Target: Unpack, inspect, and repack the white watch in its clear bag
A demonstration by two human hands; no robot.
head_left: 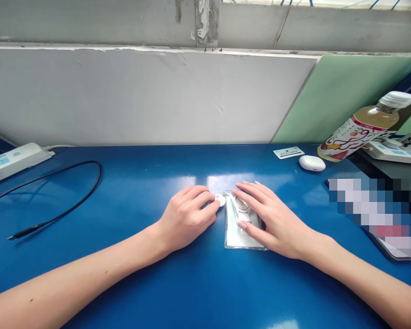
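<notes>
My left hand (188,214) is closed, with thumb and fingertips pinched on a small white disc (221,199) at the left edge of a clear plastic pouch. Inside or under this pouch (231,240) is something flat and white. On top lies a wristwatch (241,204) with a round pale dial and a white strap. My right hand (263,212) curves over the watch from the right, thumb on the strap and index finger at the top of the case. Its fingers hide the watch's right side and part of the pouch.
A black cable (89,196) and a white power strip (17,160) are on the left of the blue table (192,292). At the right stand a drink bottle (363,128), a white earbud case (312,163), a small card (288,152) and a blurred-out phone-like slab (380,219). A wall closes the back.
</notes>
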